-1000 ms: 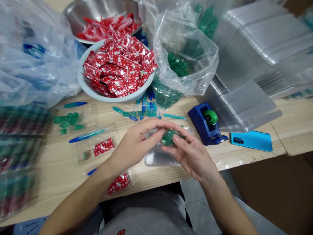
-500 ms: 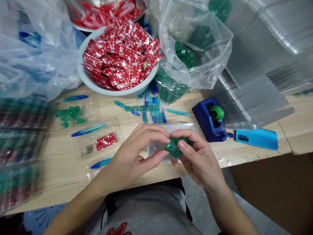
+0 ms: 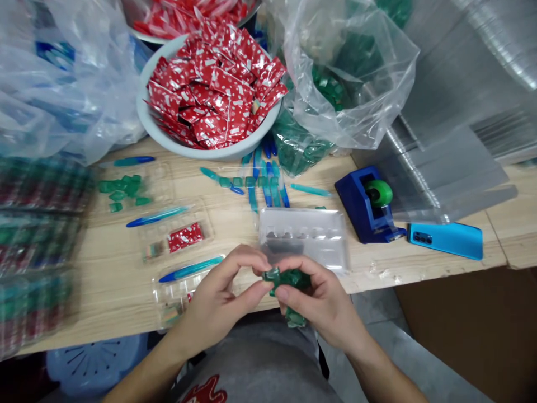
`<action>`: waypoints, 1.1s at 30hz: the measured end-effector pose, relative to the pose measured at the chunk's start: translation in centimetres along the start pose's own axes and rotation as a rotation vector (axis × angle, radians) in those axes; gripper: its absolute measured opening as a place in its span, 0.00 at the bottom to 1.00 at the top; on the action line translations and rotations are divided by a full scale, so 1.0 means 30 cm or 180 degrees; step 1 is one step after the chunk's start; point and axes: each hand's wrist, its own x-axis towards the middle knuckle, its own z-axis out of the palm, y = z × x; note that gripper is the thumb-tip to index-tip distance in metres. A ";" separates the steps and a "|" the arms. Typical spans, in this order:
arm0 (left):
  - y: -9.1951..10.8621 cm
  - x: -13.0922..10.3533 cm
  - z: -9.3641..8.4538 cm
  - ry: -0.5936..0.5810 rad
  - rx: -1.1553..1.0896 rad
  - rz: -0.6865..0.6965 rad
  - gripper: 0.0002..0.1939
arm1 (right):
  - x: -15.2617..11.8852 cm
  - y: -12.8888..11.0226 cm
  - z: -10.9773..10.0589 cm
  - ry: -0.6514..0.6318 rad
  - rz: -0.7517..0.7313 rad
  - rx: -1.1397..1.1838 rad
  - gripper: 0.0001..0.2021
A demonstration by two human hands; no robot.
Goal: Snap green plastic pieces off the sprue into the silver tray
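Several green pieces [image 3: 293,278] are bunched in my right hand [image 3: 321,296], its thumb and fingers closed round them. My left hand [image 3: 235,291] pinches one green piece at the left side of that bunch. Just beyond my hands a clear plastic tray [image 3: 304,238] with a row of small hollows lies on the wooden table [image 3: 235,224]. To the left sit clear trays with a blue pen [image 3: 157,216], a red packet [image 3: 185,237] and loose green pieces [image 3: 126,187]. Another blue pen [image 3: 191,268] lies near my left hand.
A bowl [image 3: 145,115] of red packets stands at the back, beside a plastic bag [image 3: 356,117] of green pieces. Right of the tray are a blue tape dispenser [image 3: 361,210] and a blue phone [image 3: 447,240]. Filled trays [image 3: 37,240] are stacked at the left.
Both hands have moved down towards my body with the green pieces, uncovering the clear tray. My left fingers now pinch a piece at the bunch's left end. The view has shifted slightly.
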 end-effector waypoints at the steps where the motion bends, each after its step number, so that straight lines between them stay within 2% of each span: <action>1: -0.006 -0.003 0.001 0.0033 0.0109 -0.0166 0.07 | -0.002 0.005 -0.001 0.0022 0.0079 -0.0044 0.14; 5: -0.030 0.043 0.020 0.0286 0.0462 -0.0578 0.03 | -0.002 -0.003 -0.027 0.0288 -0.0011 -0.0242 0.17; 9: -0.060 0.113 0.042 0.0439 0.1044 -0.0519 0.03 | -0.010 -0.016 -0.078 0.0652 -0.0376 -0.0412 0.17; 13: -0.086 0.128 0.053 0.0665 0.1541 -0.0476 0.03 | -0.021 -0.005 -0.119 0.0921 -0.0395 -0.0482 0.16; 16: -0.103 0.119 0.053 0.0773 0.1824 -0.0014 0.04 | -0.015 -0.003 -0.121 0.0930 -0.0504 -0.0274 0.14; 19: -0.117 0.113 0.048 0.0523 0.2234 0.0524 0.03 | -0.001 -0.014 -0.104 0.0737 -0.0553 0.0156 0.12; 22: -0.111 0.114 0.040 0.0434 0.2449 0.0586 0.04 | 0.010 -0.021 -0.087 0.0538 -0.0592 0.0475 0.12; 25: -0.071 0.113 0.036 0.0296 0.2029 0.0626 0.06 | 0.011 -0.019 -0.078 0.0478 -0.0618 0.0406 0.13; 29: -0.007 0.100 0.039 -0.0301 0.0846 0.0453 0.12 | 0.002 -0.019 -0.062 0.0526 -0.0859 -0.0109 0.14; 33: 0.016 0.088 0.038 -0.0320 0.0779 0.0452 0.13 | -0.009 -0.022 -0.038 0.0921 -0.1448 -0.0895 0.10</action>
